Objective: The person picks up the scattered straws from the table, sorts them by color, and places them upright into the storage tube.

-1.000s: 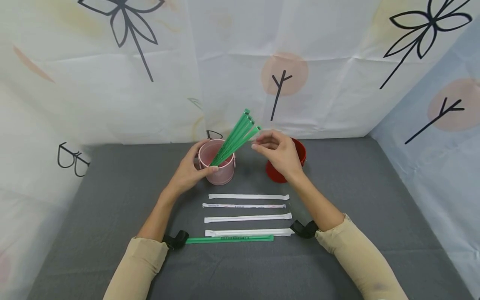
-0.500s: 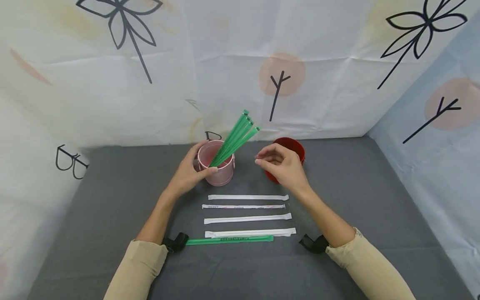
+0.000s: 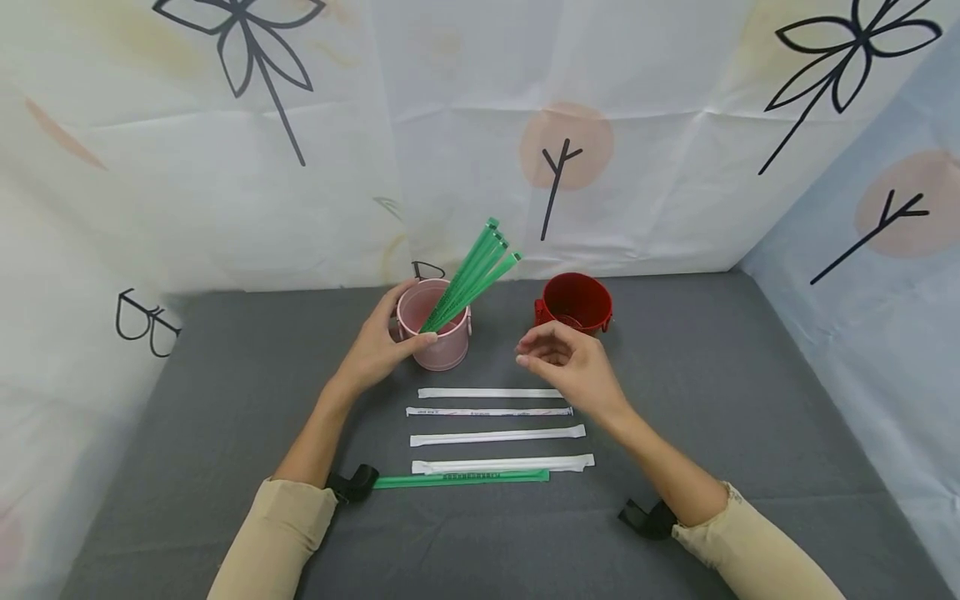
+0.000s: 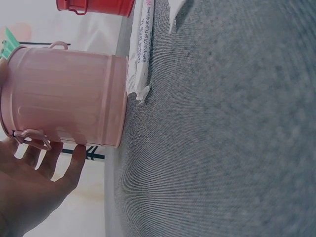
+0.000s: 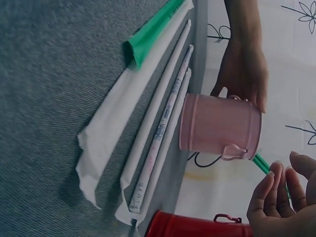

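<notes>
My left hand [image 3: 378, 337] grips a small pink bucket [image 3: 441, 354], its thumb on the near rim and the fingers around the left side. Several green-wrapped straws [image 3: 472, 279] stand in that bucket, leaning right. In the left wrist view the fingers lie against the wall of the pink bucket [image 4: 64, 94]. Loosely bent and holding nothing, my right hand [image 3: 573, 367] hovers in front of a red bucket [image 3: 577, 304]. The right wrist view shows the fingers of the right hand [image 5: 281, 197] in the air with the red bucket [image 5: 192, 224] beside them.
Several white paper-wrapped straws [image 3: 495, 437] lie in rows on the grey cloth [image 3: 480, 542]. A green-wrapped straw [image 3: 480, 478] lies at the front, against the nearest white one. A patterned cloth wall [image 3: 450, 150] rises behind the buckets.
My right hand has moved away from the green straws, back toward me and slightly right, uncovering the red bucket. The left hand stays on the pink bucket.
</notes>
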Available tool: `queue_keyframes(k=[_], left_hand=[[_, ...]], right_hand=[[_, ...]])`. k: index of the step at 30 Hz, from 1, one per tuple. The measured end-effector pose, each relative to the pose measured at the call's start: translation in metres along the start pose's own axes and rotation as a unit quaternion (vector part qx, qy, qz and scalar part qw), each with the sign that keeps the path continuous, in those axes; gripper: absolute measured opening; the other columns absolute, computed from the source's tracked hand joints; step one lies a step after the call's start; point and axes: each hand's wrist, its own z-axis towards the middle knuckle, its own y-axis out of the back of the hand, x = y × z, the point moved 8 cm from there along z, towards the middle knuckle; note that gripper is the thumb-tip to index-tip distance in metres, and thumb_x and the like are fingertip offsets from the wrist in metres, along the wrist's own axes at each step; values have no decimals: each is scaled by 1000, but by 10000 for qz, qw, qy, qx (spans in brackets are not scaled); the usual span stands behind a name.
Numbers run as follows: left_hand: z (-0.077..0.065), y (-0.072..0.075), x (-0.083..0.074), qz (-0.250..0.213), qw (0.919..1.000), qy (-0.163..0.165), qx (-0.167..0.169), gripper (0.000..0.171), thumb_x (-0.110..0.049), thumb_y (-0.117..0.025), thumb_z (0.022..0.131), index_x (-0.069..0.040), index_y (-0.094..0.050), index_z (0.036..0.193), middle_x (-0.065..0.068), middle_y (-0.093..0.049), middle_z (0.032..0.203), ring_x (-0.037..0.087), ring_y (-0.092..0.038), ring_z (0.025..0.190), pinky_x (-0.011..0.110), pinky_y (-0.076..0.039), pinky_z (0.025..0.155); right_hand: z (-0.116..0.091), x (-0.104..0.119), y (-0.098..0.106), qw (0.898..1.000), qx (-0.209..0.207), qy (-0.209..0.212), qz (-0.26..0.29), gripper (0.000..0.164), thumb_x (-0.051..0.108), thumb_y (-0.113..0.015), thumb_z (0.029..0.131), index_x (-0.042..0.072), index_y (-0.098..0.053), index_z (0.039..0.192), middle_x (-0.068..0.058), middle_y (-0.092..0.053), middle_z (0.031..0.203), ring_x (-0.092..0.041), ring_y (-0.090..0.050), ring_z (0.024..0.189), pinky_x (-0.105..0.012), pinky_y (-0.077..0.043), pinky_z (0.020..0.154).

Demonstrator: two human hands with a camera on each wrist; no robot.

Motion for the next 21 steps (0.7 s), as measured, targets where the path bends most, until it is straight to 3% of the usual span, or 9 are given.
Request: queue_keyframes(k=[7,21], left_hand=[[1,0,-1,40,10000,-10,8,84,-12,-76,87,-5,-27,155,23,-43,146,39,-46,131,53,-45,98],[-1,-1,-3,30,10000,1,1,84,-10,-75,87,-4,-26,155,24,-43,146,39,-46,130,53,-46,96]], right_hand=[[-12,-3,-4,9997,121,161,-132,24,4,-76,87,5,-68,110,-8,-72,99,-18,-66,84,-26,-55,77],[-42,-20,-17,9982,467,11,-374,31,4,-77,86,6,-70,116,-9,-72,99,-16,-66,81,-28,-56,75]])
